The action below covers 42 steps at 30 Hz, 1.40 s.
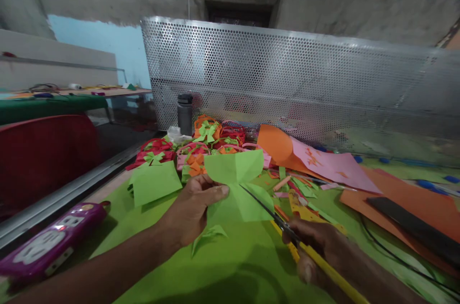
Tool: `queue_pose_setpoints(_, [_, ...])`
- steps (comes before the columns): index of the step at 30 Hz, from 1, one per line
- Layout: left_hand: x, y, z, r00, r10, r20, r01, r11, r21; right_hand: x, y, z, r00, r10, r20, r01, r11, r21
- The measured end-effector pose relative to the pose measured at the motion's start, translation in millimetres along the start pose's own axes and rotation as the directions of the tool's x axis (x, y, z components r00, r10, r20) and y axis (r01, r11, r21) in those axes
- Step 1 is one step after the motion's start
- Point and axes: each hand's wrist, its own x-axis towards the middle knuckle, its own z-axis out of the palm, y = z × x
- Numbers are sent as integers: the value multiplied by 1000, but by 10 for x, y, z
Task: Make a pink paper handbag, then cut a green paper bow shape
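My left hand (pixel 196 206) pinches a light green sheet of paper (pixel 237 206) at its left side, thumb on top. The sheet is creased down the middle and cut in from the sides, with rounded upper and lower parts. My right hand (pixel 316 246) grips yellow-handled scissors (pixel 268 210), whose dark blades point up and left to the narrow middle of the paper. A small green paper scrap (pixel 208 236) lies just below the sheet. To the left of the sheet stands a folded green paper piece (pixel 156 182).
Small red, pink and orange paper baskets (pixel 206 129) crowd the back, beside a dark bottle (pixel 184 115). A purple case (pixel 53 237) lies at left. Orange paper (pixel 406 203), pink paper (pixel 334 163) and a black flat object (pixel 413 225) lie right. A perforated metal panel (pixel 251 69) closes the back.
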Motion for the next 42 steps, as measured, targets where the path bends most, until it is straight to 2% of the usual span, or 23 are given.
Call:
queue_pose_setpoints(3, [1,-7,3,1000,5,2,-5,1000,10,8,33,19,1000,-23,0,23,1000,20])
queue_pose_setpoints(8, [15,-17,-11,1000,1,-26,0,1000,31,29,-26,10,999,31,23,-33,998,55])
queue_pose_setpoints(13, [24,-30,-28,1000,18,3,-19,999,38,17,-51,-17,999,40,35,-41,998,48])
queue_pose_setpoints(20, [26,-40,-8,999,36,16,-37,999,39,-16,48,27,999,-43,-1,43,999,-22])
queue_pose_setpoints(28, [-17,-8,36,999,42,23,-43,998,41,7,-8,29,997,74,-1,-73,997,21])
queue_pose_setpoints(32, [-14,-23,27,999,40,-9,-39,997,71,-2,1,46,999,42,-30,-43,999,-10])
queue_pose_setpoints(35, [-10,-30,25,1000,22,-5,-22,997,78,-4,13,51,1000,14,-17,-13,999,32])
queue_pose_setpoints(42, [6,-53,-1,1000,22,-4,-22,998,61,43,-5,40,999,27,23,-29,995,94])
